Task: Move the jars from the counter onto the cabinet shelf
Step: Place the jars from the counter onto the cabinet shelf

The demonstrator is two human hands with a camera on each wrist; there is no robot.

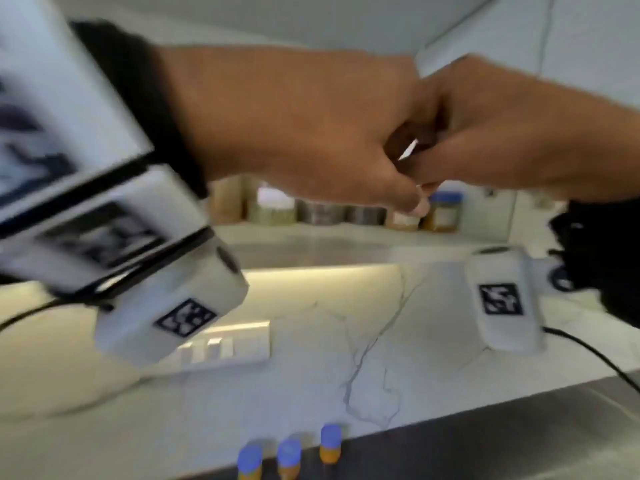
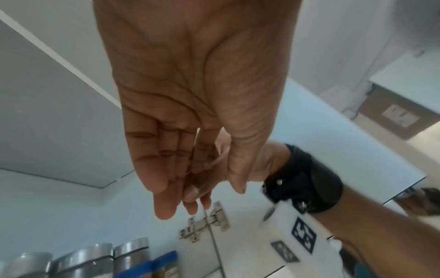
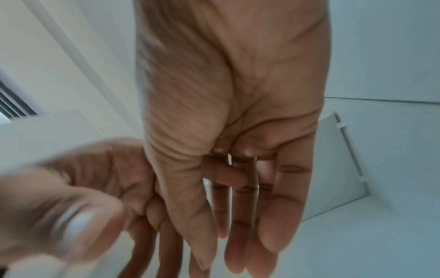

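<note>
Three small jars with blue lids and amber contents [image 1: 289,457] stand on the counter at the bottom edge of the head view. Above them the cabinet shelf [image 1: 346,237] holds steel canisters [image 1: 322,211] and a blue-lidded jar [image 1: 445,211]. My left hand [image 1: 398,174] and right hand [image 1: 467,143] are raised in front of the shelf and touch each other. In the wrist views the left hand [image 2: 185,188] and the right hand [image 3: 238,216] show straight fingers that overlap, and neither holds a jar. The picture is blurred.
A white switch plate [image 1: 225,344] sits on the marble wall below the shelf. The grey counter [image 1: 485,427] runs along the bottom right. A metal hinge [image 2: 204,223] marks the cabinet's open door. A black cable [image 1: 588,355] trails from my right wrist.
</note>
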